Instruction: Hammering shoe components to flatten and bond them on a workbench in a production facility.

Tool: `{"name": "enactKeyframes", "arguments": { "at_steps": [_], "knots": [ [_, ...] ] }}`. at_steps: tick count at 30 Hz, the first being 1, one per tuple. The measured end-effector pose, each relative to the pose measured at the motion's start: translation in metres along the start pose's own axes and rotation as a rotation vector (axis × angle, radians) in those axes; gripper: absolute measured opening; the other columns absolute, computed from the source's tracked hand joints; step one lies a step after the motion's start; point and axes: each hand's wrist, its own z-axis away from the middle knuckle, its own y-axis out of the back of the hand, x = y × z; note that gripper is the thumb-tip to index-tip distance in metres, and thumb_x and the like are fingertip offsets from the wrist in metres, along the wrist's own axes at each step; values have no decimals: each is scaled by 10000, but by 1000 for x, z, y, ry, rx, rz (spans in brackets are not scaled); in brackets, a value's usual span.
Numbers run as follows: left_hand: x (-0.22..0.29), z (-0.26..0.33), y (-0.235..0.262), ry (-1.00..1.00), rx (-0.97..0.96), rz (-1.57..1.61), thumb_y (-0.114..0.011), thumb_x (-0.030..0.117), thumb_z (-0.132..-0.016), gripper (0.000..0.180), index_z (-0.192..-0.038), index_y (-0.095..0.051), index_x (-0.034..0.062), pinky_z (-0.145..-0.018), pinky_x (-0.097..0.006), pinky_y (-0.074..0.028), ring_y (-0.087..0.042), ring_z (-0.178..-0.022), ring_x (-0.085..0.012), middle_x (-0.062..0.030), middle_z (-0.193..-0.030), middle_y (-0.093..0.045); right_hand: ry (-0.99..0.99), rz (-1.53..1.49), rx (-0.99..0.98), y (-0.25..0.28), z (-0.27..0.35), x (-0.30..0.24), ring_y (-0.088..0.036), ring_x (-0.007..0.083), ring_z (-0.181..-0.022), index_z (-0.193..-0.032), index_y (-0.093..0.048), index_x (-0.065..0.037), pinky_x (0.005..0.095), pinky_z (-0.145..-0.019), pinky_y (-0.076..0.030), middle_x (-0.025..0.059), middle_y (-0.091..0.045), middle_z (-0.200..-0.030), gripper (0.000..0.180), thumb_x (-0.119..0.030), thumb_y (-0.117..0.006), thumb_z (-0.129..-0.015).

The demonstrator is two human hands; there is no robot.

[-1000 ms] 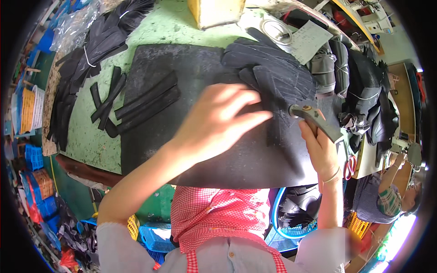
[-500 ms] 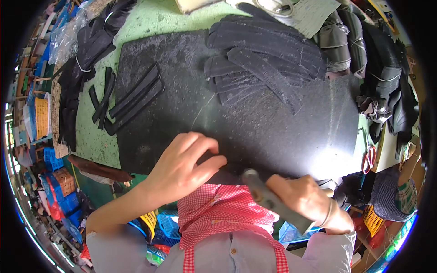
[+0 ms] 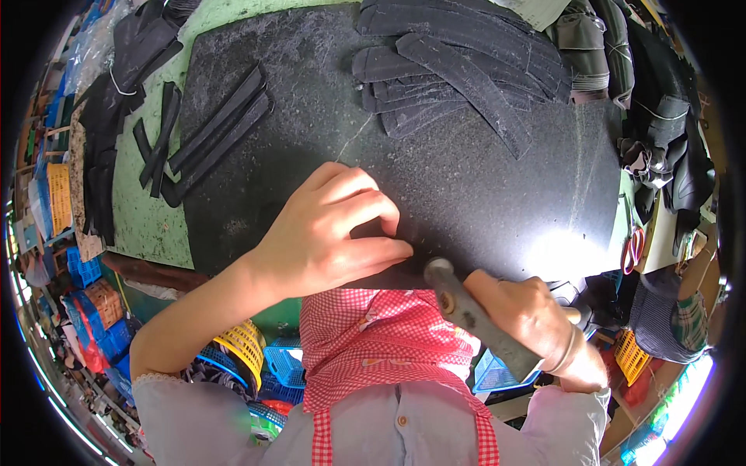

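Note:
My left hand (image 3: pixel 334 233) is over the front edge of a black board (image 3: pixel 280 167), its fingers bent and the thumb tip close to the index finger. Whatever they pinch or press is dark against the board and cannot be made out. A hammer (image 3: pixel 482 318) is gripped in my right hand (image 3: pixel 532 314), its grey metal head low by the front edge, just right of my left fingertips. Farther back on the board lies a pile of curved black strips (image 3: pixel 466 81), and several narrow black strips (image 3: pixel 221 128) rest at the left.
Tied black bundles (image 3: pixel 583 50) stand at the back right, near red-handled scissors (image 3: pixel 633 248). More black pieces (image 3: pixel 101 155) hang along the left side of the green table (image 3: pixel 144 225). Blue baskets (image 3: pixel 287 361) and a yellow basket (image 3: pixel 245 349) sit below the front edge.
The whole view has shifted, so the board and strips appear higher. My left hand appears higher and slightly farther right. The hammer remains in my right hand, low by the edge.

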Motion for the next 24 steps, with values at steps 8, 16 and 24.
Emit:
{"name": "enactKeyframes", "arguments": {
  "at_steps": [8, 16, 24],
  "knots": [
    [-5, -6, 0, -35, -44, 25, -888, 224, -680, 305, -980, -832, 221, -870, -411, -482, -584, -938, -207, 51, -944, -639, -138, 14, 38, 17, 5, -11, -723, 322, -651, -1103, -609, -17, 428, -545, -547, 140, -644, -717, 175, -60, -686, -952],
    [-6, -3, -5, -201, 17, -133, -797, 211, -737, 194, -929, -808, 184, -864, -427, -534, -606, -972, -214, 30, -980, -673, -52, 81, 38, 2, -1, -11, -687, 330, -592, -1034, -545, -26, 463, -524, -531, 141, -638, -731, 174, -123, -665, -953],
    [-7, -1, 4, -22, 5, -12, -879, 188, -664, 286, -942, -815, 204, -875, -433, -474, -591, -959, -234, 36, -974, -652, -3, 157, 36, -2, -13, -13, -713, 311, -627, -1065, -553, -2, 421, -542, -558, 131, -644, -713, 165, -91, -644, -960]
  ]
}}
